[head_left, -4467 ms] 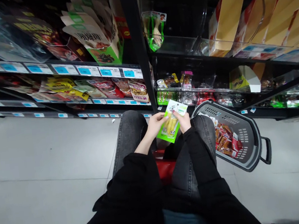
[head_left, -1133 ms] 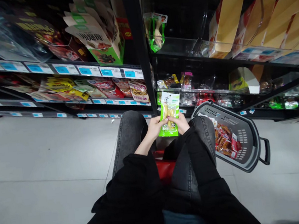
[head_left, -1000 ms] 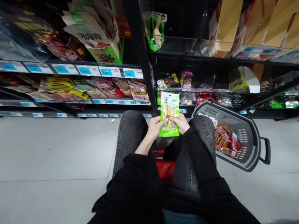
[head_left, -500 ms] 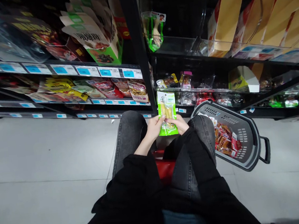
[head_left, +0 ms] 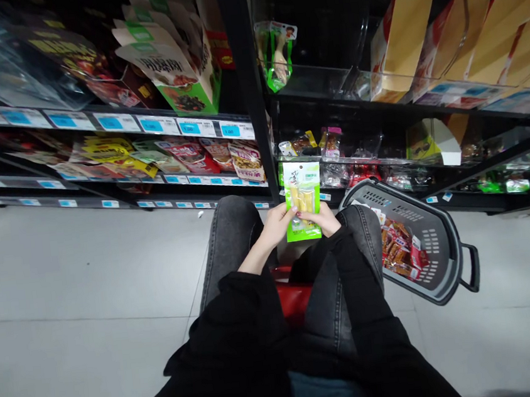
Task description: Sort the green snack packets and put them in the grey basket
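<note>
Between my knees, a green-and-white snack packet [head_left: 302, 188] is held upright with its printed front toward me. Pale yellow pieces show through its clear window. My left hand [head_left: 277, 224] grips the packet's left edge, thumb on the front. My right hand [head_left: 322, 217] pinches the right edge, its thumb also across the front. Both thumb tips nearly meet at the lower middle of the packet. The fingers behind it are hidden.
A grey shopping basket [head_left: 438, 224] with red-and-brown snack packets [head_left: 399, 249] stands on the floor by my right knee. Black shelves ahead carry boxes, bagged snacks [head_left: 247, 162] and a hanging green packet [head_left: 277, 58]. Something red [head_left: 296, 302] lies beneath me.
The packet has shifted slightly right and turned to face me more squarely. Both hands have moved slightly with it and keep their hold.
</note>
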Action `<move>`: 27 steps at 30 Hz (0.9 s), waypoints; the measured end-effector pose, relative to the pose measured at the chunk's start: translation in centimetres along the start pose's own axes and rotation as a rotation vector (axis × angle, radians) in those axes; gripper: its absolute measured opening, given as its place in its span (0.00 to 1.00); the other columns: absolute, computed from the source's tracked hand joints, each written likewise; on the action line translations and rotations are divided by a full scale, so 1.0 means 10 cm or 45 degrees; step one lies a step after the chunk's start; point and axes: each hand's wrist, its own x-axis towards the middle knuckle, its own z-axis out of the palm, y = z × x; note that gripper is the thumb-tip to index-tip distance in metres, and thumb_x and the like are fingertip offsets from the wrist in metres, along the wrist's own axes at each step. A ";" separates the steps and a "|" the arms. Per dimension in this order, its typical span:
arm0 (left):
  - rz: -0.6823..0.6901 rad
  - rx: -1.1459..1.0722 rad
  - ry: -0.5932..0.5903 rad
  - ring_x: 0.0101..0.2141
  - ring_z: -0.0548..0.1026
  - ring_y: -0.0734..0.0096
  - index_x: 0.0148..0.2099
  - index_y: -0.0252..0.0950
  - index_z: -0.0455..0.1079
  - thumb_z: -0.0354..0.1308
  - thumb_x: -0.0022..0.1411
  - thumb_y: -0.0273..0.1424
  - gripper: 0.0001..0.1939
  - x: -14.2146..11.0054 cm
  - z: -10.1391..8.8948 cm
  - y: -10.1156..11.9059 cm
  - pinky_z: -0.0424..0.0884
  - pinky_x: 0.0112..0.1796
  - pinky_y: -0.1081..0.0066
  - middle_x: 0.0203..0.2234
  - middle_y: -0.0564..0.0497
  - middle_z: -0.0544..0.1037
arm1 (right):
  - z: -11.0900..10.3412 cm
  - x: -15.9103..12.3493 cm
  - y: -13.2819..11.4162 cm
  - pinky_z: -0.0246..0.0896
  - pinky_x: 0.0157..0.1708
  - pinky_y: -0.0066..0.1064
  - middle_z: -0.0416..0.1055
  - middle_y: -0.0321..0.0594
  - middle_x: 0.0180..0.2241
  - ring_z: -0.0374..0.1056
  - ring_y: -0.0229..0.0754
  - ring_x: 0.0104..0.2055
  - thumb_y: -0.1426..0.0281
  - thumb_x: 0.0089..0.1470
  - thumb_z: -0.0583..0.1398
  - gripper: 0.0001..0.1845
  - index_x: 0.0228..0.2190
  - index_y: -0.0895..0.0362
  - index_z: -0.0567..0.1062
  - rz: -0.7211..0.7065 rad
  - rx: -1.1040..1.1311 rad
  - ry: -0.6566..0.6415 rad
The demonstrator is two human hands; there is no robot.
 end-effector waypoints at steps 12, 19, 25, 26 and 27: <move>-0.032 -0.229 -0.160 0.36 0.73 0.62 0.37 0.32 0.73 0.54 0.53 0.44 0.20 -0.05 0.04 -0.01 0.66 0.38 0.70 0.33 0.48 0.77 | -0.02 -0.01 -0.03 0.65 0.37 0.34 0.75 0.37 0.28 0.71 0.44 0.36 0.70 0.31 0.67 0.18 0.31 0.57 0.75 -0.049 0.133 -0.075; -0.099 -0.356 -0.217 0.34 0.73 0.64 0.38 0.32 0.73 0.58 0.50 0.45 0.21 -0.02 0.06 -0.02 0.66 0.37 0.70 0.31 0.49 0.77 | 0.02 -0.03 -0.05 0.65 0.33 0.34 0.75 0.36 0.26 0.70 0.44 0.32 0.69 0.32 0.67 0.19 0.32 0.56 0.75 -0.074 0.066 0.059; -0.205 -0.526 -0.158 0.32 0.72 0.65 0.36 0.30 0.73 0.62 0.46 0.42 0.20 0.01 0.12 -0.05 0.67 0.36 0.69 0.28 0.49 0.76 | 0.01 -0.05 -0.04 0.65 0.38 0.37 0.76 0.37 0.29 0.71 0.44 0.33 0.66 0.31 0.67 0.18 0.31 0.56 0.75 0.019 0.145 0.077; -0.217 -0.519 -0.142 0.32 0.72 0.65 0.36 0.29 0.73 0.61 0.48 0.40 0.19 0.00 0.14 -0.05 0.67 0.36 0.68 0.28 0.48 0.76 | 0.00 -0.07 -0.04 0.66 0.38 0.38 0.76 0.38 0.29 0.71 0.45 0.33 0.65 0.32 0.66 0.19 0.31 0.56 0.74 0.042 0.172 0.092; -0.229 -0.493 -0.129 0.32 0.72 0.65 0.36 0.29 0.72 0.60 0.50 0.39 0.17 -0.01 0.15 -0.06 0.67 0.36 0.68 0.28 0.48 0.76 | -0.02 -0.08 -0.03 0.66 0.38 0.39 0.76 0.38 0.29 0.71 0.45 0.33 0.64 0.32 0.66 0.19 0.31 0.56 0.74 0.071 0.170 0.094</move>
